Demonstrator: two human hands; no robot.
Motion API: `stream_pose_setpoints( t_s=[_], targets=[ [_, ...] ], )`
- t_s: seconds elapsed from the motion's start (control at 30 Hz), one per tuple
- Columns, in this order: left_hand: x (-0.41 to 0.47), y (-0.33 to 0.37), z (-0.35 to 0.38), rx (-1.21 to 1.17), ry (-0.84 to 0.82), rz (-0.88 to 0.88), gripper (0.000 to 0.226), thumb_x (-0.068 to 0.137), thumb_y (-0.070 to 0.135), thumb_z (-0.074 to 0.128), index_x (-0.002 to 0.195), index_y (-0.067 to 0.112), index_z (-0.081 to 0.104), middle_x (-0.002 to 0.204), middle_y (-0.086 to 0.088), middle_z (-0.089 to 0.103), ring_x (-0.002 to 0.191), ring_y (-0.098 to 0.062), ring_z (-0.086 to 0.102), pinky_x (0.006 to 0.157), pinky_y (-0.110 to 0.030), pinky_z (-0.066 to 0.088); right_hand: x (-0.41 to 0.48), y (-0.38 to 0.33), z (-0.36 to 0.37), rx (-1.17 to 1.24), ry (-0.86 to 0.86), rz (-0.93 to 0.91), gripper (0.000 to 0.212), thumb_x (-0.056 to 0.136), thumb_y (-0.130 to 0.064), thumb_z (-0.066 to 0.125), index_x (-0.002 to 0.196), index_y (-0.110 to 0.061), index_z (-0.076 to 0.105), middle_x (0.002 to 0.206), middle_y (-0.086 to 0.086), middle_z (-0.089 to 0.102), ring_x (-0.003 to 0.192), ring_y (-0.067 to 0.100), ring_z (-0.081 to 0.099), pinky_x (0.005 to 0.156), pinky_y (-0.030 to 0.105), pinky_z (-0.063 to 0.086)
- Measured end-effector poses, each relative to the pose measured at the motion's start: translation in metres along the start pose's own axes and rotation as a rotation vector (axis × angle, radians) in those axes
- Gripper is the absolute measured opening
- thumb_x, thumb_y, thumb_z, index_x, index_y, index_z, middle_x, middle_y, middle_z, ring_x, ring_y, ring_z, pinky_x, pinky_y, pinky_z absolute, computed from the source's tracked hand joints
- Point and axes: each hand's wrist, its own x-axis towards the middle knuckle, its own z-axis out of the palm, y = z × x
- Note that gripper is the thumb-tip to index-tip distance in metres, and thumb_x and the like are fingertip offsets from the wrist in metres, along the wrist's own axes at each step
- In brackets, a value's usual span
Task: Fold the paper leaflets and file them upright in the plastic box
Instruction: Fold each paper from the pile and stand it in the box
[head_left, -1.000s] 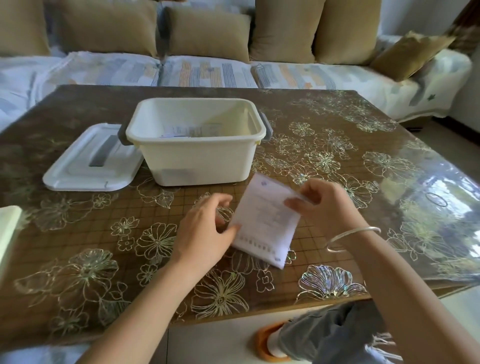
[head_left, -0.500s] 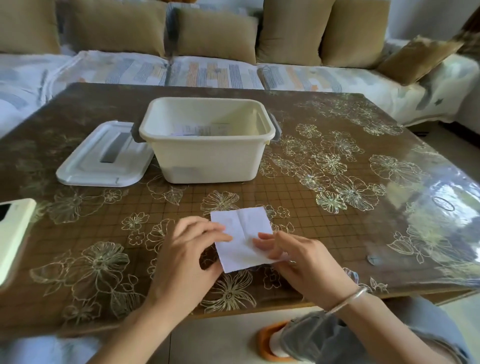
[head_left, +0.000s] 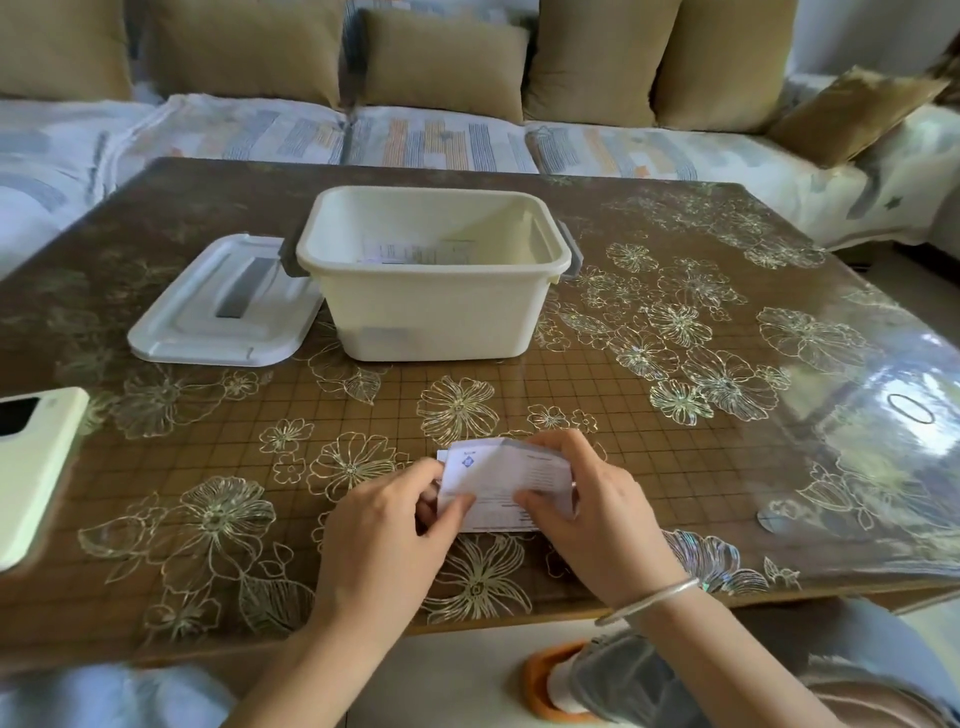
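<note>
Right, closest in, both hands are busy at the near edge of the surface (head_left: 670, 462). The left hand (head_left: 384, 519) pinches the left side of the leaflet (head_left: 498, 483), thumb on its printed face. The right hand (head_left: 587, 499), silver bangle (head_left: 649, 597) on the wrist, grips the right side with fingers curled over the top edge. So that's 2 hands clamped on 1 sheet, close together, the paper partly doubled over between them. Whether its lower edge touches the surface I cannot tell.

This looks like the folding step, mid-crease. To do it well: line the edges up square first, then lay it flat and run a fingertip firmly along the fold. A sharp crease should help it stand up rather than slump.

Further out on the left, a pale phone (head_left: 36, 457) lies at the edge. Mid-surface sits the plastic box (head_left: 436, 312), open, with its lid (head_left: 223, 306) flat just beside it on the left. Inside, printed sheets (head_left: 415, 252) show against the far wall, so some filing seems done. Beyond that, a sofa (head_left: 441, 137) with tan cushions (head_left: 441, 57).
</note>
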Motion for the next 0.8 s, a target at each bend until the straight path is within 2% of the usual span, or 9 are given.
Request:
stream_pose_setpoints(
  t_s=[0.07, 0.13, 0.2, 0.3, 0.37, 0.47, 0.53, 0.67, 0.8],
  targets=[
    [0.000, 0.003, 0.000, 0.021, 0.028, 0.013, 0.018, 0.076, 0.034, 0.078, 0.080, 0.025, 0.063, 0.057, 0.015, 0.054, 0.049, -0.004, 0.051, 0.042, -0.030, 0.046, 0.001, 0.000, 0.003, -0.083, 0.007, 0.003, 0.043, 0.083, -0.031, 0.070, 0.120, -0.025, 0.051, 0.104, -0.014, 0.061, 0.094, 0.011, 0.056, 0.073, 0.025, 0.044],
    [-0.001, 0.006, 0.001, 0.042, 0.052, 0.026, 0.027, 0.072, 0.030, 0.083, 0.092, 0.024, 0.066, 0.063, 0.017, 0.055, 0.049, -0.002, 0.051, 0.042, -0.024, 0.046, 0.001, 0.001, 0.003, -0.125, 0.008, 0.004, 0.051, 0.081, -0.033, 0.071, 0.126, -0.026, 0.047, 0.108, -0.016, 0.054, 0.101, 0.009, 0.051, 0.075, 0.020, 0.040],
    [-0.002, 0.006, 0.002, 0.049, 0.055, 0.013, 0.045, 0.070, 0.030, 0.084, 0.109, 0.022, 0.063, 0.078, 0.015, 0.059, 0.054, -0.001, 0.053, 0.045, -0.019, 0.047, 0.002, 0.004, 0.002, -0.188, 0.022, -0.022, 0.065, 0.076, -0.035, 0.075, 0.132, -0.027, 0.043, 0.117, -0.011, 0.051, 0.107, 0.010, 0.048, 0.080, 0.019, 0.041],
    [-0.003, 0.004, 0.003, 0.087, 0.065, 0.001, 0.064, 0.069, 0.032, 0.083, 0.124, 0.016, 0.056, 0.110, 0.001, 0.056, 0.072, -0.009, 0.058, 0.054, -0.014, 0.045, 0.004, 0.006, 0.000, -0.248, 0.040, -0.099, 0.074, 0.068, -0.033, 0.081, 0.132, -0.026, 0.045, 0.132, -0.002, 0.045, 0.117, 0.018, 0.043, 0.094, 0.029, 0.043],
    [-0.003, 0.004, 0.003, 0.123, 0.067, 0.008, 0.058, 0.068, 0.032, 0.084, 0.120, 0.018, 0.060, 0.114, 0.000, 0.053, 0.082, -0.013, 0.059, 0.057, -0.015, 0.045, 0.005, 0.006, -0.001, -0.268, 0.040, -0.157, 0.062, 0.068, -0.029, 0.080, 0.123, -0.026, 0.053, 0.134, 0.001, 0.045, 0.119, 0.021, 0.044, 0.096, 0.034, 0.045],
    [-0.004, 0.005, 0.003, 0.177, 0.071, 0.063, 0.037, 0.069, 0.028, 0.084, 0.102, 0.020, 0.069, 0.102, 0.003, 0.056, 0.086, -0.015, 0.056, 0.052, -0.018, 0.042, 0.003, 0.008, -0.003, -0.296, 0.041, -0.276, 0.031, 0.073, -0.026, 0.075, 0.102, -0.029, 0.064, 0.123, -0.002, 0.053, 0.106, 0.020, 0.052, 0.081, 0.033, 0.051],
    [-0.004, 0.004, 0.004, 0.162, 0.061, 0.106, 0.025, 0.071, 0.024, 0.083, 0.094, 0.022, 0.072, 0.095, 0.007, 0.058, 0.086, -0.015, 0.054, 0.050, -0.021, 0.047, 0.000, 0.013, -0.002, -0.283, 0.014, -0.353, 0.013, 0.081, -0.032, 0.067, 0.094, -0.031, 0.068, 0.113, -0.008, 0.058, 0.098, 0.017, 0.055, 0.074, 0.033, 0.050],
    [-0.002, 0.001, 0.005, 0.122, 0.024, 0.156, 0.015, 0.075, 0.021, 0.080, 0.090, 0.022, 0.076, 0.088, 0.011, 0.062, 0.083, -0.013, 0.056, 0.054, -0.027, 0.051, -0.002, 0.020, -0.007, -0.191, -0.068, -0.390, 0.020, 0.085, -0.042, 0.061, 0.095, -0.028, 0.071, 0.105, -0.016, 0.066, 0.094, 0.010, 0.060, 0.077, 0.029, 0.052],
    [-0.001, -0.002, 0.002, 0.102, -0.010, 0.169, 0.016, 0.080, 0.026, 0.074, 0.096, 0.022, 0.076, 0.092, 0.013, 0.061, 0.086, -0.011, 0.055, 0.060, -0.023, 0.050, 0.001, 0.019, -0.014, -0.344, -0.115, -0.488, 0.018, 0.084, -0.034, 0.061, 0.096, -0.025, 0.070, 0.105, -0.015, 0.070, 0.090, 0.009, 0.068, 0.065, 0.030, 0.057]
  ],
)
